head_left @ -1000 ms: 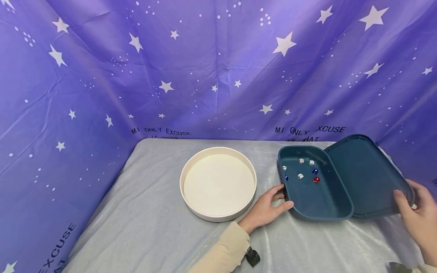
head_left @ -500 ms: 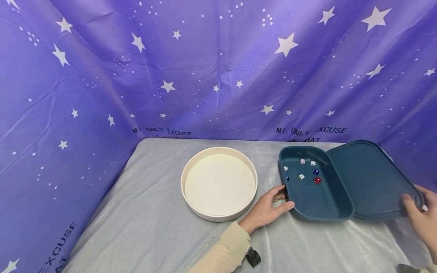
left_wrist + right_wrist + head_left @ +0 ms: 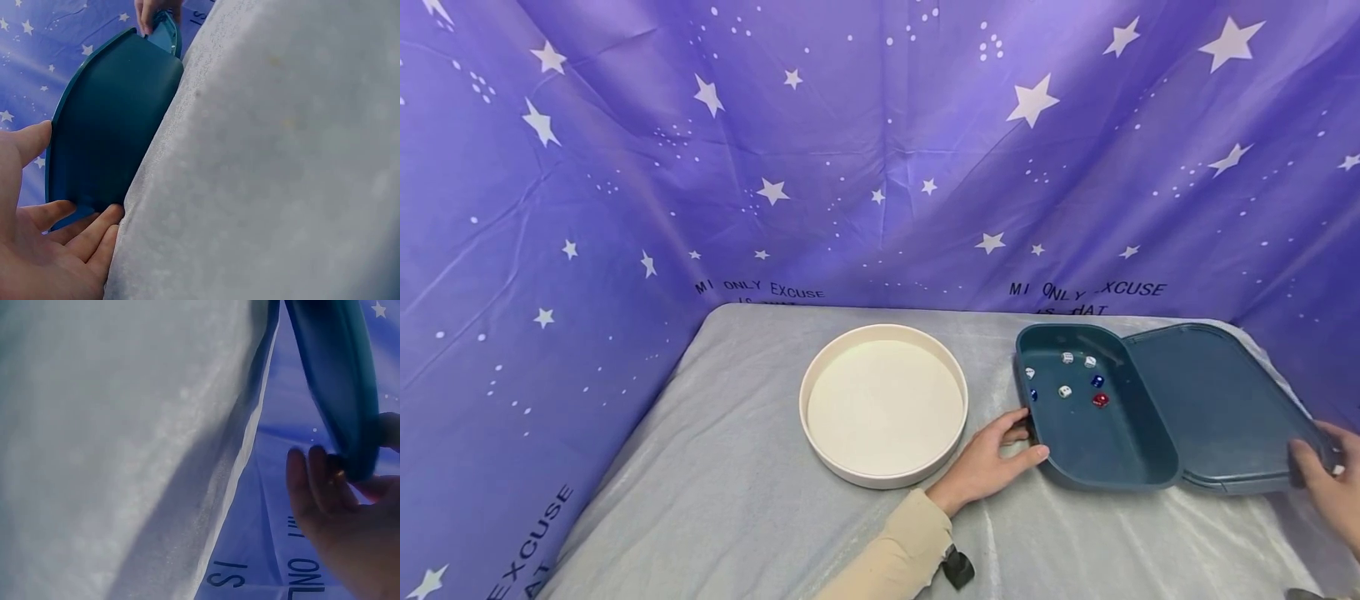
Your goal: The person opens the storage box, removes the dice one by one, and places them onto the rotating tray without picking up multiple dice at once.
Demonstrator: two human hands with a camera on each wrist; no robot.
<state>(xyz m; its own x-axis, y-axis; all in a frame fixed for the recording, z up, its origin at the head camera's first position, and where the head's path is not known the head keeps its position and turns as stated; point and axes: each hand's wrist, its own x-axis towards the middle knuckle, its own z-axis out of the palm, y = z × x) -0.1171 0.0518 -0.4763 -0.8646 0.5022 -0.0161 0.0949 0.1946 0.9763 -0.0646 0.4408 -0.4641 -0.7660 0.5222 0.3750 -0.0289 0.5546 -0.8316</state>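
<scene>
A dark teal box [image 3: 1112, 450] with rounded corners stands at the right of the table in the head view. Inside lie several white dice [image 3: 1064, 391], two blue dice [image 3: 1097, 381] and a red die [image 3: 1101, 400]. My left hand [image 3: 988, 462] rests against the box's left side, thumb near the front corner of its rim and fingers along the outer wall. To the right of the box, my right hand [image 3: 1333, 487] pinches the outer corner of the matching lid [image 3: 1225, 400], thumb on top. The right wrist view shows the lid [image 3: 340, 381] partly raised at that corner.
A round cream tray [image 3: 883, 408] with a low rim stands left of the box, near my left forearm. Grey cloth [image 3: 722, 467] covers the table. A purple star-patterned curtain [image 3: 850, 125] hangs behind and at the left.
The lid has swung down and to the right, away from the box, with my right hand on its corner. My left hand and the box have stayed in place.
</scene>
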